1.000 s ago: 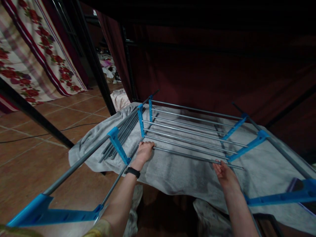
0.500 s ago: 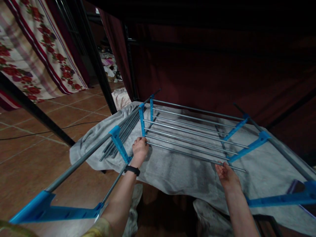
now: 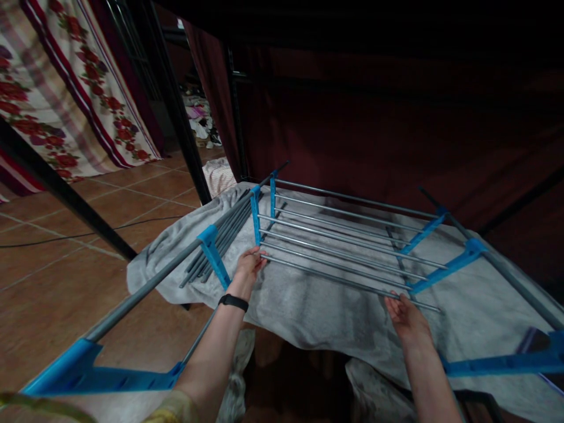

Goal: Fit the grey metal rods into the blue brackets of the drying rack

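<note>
A rack of grey metal rods [image 3: 343, 247] with blue plastic brackets [image 3: 254, 218] lies on a grey towel [image 3: 317, 305]. My left hand [image 3: 247, 269], a black band on its wrist, pinches the left end of the nearest rod [image 3: 348, 282] beside the blue bracket. My right hand [image 3: 408, 320] is palm up at that rod's right end, its fingers curled under it near another blue bracket [image 3: 445, 265].
Loose grey rods [image 3: 215, 244] lie bundled at the towel's left. Long grey poles with blue crosspieces [image 3: 101, 376] run toward me on both sides. Black frame posts [image 3: 176, 111], a dark red curtain [image 3: 374, 117], a floral cloth [image 3: 57, 100] and brown tiled floor [image 3: 66, 276] surround it.
My left hand slid left along the near rod to its end at the blue bracket. My right hand stayed at the right end. The view shifted slightly.
</note>
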`<state>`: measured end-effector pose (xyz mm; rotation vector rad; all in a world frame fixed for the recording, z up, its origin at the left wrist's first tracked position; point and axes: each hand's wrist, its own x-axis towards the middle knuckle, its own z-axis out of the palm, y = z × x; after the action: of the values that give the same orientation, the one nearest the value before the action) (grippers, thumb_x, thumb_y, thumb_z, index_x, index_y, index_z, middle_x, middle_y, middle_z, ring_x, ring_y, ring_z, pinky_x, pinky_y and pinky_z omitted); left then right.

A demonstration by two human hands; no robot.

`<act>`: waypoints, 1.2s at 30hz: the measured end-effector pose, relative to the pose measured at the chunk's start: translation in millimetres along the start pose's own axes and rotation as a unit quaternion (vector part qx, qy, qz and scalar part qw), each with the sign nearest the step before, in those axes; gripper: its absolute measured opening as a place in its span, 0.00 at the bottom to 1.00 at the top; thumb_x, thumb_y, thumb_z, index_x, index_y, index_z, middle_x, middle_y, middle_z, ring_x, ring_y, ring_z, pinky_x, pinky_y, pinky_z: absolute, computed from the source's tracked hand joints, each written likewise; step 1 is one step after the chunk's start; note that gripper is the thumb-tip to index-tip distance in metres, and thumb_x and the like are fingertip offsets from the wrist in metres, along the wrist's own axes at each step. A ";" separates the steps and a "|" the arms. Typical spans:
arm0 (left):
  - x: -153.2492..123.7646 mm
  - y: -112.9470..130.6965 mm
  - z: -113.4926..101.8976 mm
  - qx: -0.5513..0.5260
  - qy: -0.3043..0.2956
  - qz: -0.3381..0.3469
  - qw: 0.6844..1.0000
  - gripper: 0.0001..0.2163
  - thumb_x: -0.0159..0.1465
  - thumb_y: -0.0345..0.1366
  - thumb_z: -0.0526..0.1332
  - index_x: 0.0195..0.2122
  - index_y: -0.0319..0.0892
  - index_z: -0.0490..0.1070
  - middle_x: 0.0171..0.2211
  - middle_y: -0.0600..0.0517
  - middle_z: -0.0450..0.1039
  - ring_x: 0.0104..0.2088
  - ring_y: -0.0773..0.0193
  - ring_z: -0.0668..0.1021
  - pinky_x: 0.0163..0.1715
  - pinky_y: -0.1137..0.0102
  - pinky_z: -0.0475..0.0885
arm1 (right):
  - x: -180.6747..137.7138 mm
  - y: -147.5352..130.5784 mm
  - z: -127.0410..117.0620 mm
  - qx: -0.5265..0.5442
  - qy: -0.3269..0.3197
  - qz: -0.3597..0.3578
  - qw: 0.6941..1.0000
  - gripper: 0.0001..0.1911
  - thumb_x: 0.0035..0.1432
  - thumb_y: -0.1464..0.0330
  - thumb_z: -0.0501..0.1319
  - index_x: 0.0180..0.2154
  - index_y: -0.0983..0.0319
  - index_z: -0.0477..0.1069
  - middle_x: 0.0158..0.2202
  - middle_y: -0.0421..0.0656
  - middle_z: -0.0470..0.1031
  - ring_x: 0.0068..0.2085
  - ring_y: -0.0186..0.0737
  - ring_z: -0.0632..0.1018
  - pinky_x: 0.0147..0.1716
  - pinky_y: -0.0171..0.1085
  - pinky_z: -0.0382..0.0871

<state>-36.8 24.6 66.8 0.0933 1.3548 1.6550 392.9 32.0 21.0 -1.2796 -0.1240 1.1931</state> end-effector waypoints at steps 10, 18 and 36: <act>4.2 -0.5 -2.7 -0.055 0.019 -0.018 0.998 0.08 0.64 0.20 0.59 0.32 0.39 0.70 0.23 0.55 0.73 0.16 0.75 0.71 0.20 0.80 0.71 | 0.0 -5.4 -1.4 0.010 -0.018 0.021 1.000 0.09 0.62 0.76 0.56 0.30 0.60 0.68 0.30 0.39 0.77 0.32 0.30 0.80 0.35 0.31 0.80; 6.2 -2.7 -3.8 -0.059 0.029 -0.016 0.998 0.08 0.63 0.23 0.63 0.29 0.39 0.68 0.19 0.57 0.68 0.16 0.73 0.71 0.16 0.80 0.67 | -6.5 -7.3 0.8 0.011 -0.017 0.015 1.000 0.08 0.62 0.76 0.57 0.30 0.60 0.68 0.30 0.38 0.77 0.31 0.29 0.80 0.35 0.28 0.79; 4.7 -11.5 2.0 -0.071 0.002 -0.064 0.995 0.06 0.66 0.24 0.60 0.32 0.39 0.69 0.25 0.53 0.74 0.22 0.71 0.77 0.28 0.74 0.77 | 5.7 -2.2 -7.7 -0.001 -0.025 -0.006 1.000 0.07 0.62 0.73 0.59 0.31 0.59 0.70 0.34 0.39 0.76 0.36 0.29 0.79 0.37 0.29 0.78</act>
<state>-31.1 28.4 56.2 -0.0793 1.2172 1.6386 401.8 31.5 16.9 -1.2494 -0.1692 1.2163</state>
